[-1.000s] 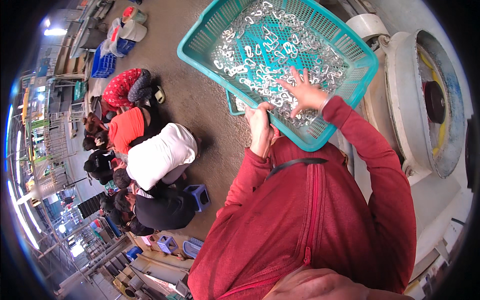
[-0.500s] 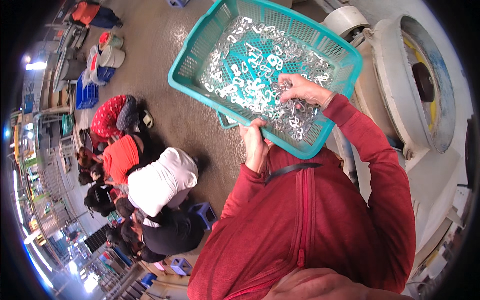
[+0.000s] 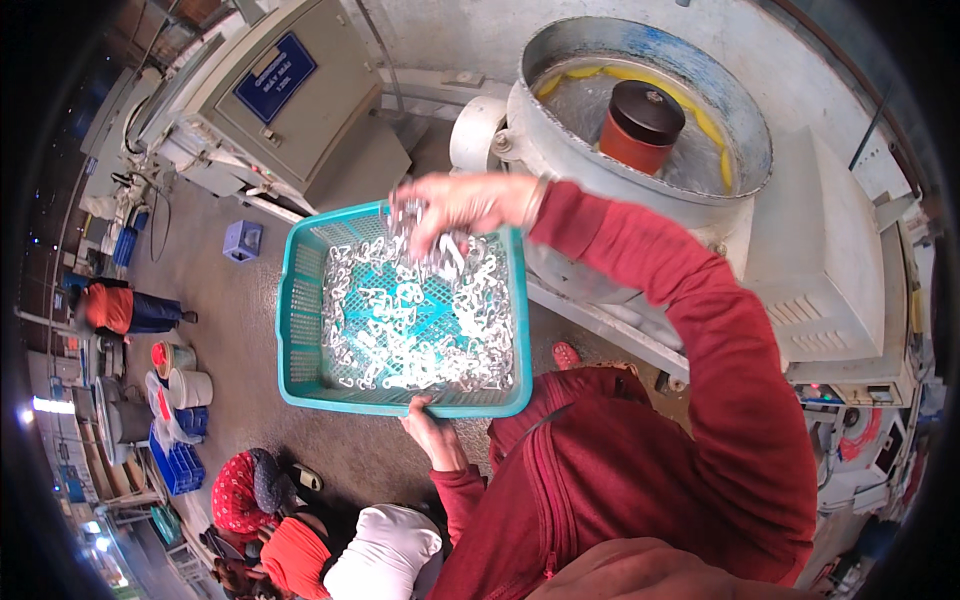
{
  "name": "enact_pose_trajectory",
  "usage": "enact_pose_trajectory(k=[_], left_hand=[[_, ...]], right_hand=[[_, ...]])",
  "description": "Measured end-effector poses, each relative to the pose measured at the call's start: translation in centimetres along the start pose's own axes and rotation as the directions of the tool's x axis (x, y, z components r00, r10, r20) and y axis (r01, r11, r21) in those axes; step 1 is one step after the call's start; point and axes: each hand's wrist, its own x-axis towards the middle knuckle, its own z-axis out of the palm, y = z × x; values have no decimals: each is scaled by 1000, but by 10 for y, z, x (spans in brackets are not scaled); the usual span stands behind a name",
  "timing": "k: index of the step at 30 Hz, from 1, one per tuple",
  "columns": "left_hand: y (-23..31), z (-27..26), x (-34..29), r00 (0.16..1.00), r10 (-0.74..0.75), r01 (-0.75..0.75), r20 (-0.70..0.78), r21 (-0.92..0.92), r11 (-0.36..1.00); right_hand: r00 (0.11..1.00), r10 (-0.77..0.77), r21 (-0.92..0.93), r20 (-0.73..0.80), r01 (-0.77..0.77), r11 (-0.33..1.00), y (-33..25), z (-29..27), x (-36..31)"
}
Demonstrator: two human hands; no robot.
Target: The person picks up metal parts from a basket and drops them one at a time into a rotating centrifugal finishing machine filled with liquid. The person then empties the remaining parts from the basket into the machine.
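Note:
A teal plastic basket (image 3: 284, 330) with mesh walls is held in front of me. Many small, shiny metal loop- or hook-shaped pieces (image 3: 390, 335) lie spread over its floor. My left hand (image 3: 432, 436) grips the near rim from outside, with part of the fingers hidden under it. Over the far right part of the basket, my right hand (image 3: 465, 212) is closed around a handful of the metal pieces, some hanging below its fingers. That hand is a little blurred by motion.
At the right stands a large round metal machine bowl (image 3: 545, 110) with a dark-capped centre post (image 3: 645, 125) and liquid-like shine inside. A grey cabinet (image 3: 280, 95) is at the far left of it. Several people crouch at lower left, near a white bucket (image 3: 190, 388) and blue crates (image 3: 180, 465).
My view and the basket have turned toward the machine, whose bowl now shows fully. My right hand has risen from the pieces in the basket with a handful.

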Motion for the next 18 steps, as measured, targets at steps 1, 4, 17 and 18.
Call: enact_pose_trajectory(k=[1, 4, 17, 18], left_hand=[[-2, -1, 1, 1000, -4, 4, 9, 9, 1000], [-3, 0, 0, 1000, -25, 25, 12, 20, 999], [-3, 31, -18, 998, -25, 25, -51, -8, 1000], [-4, 33, -19, 995, -25, 25, -95, -8, 1000]], right_hand=[[997, -43, -47, -57, 40, 998, -18, -12, -17], [958, -238, -112, -158, 222, 969, -68, -51, -79], [754, -57, -7, -655, 70, 998, -5, -295, -116], [709, -40, 22, -704, 77, 997, 2, -319, -105]])
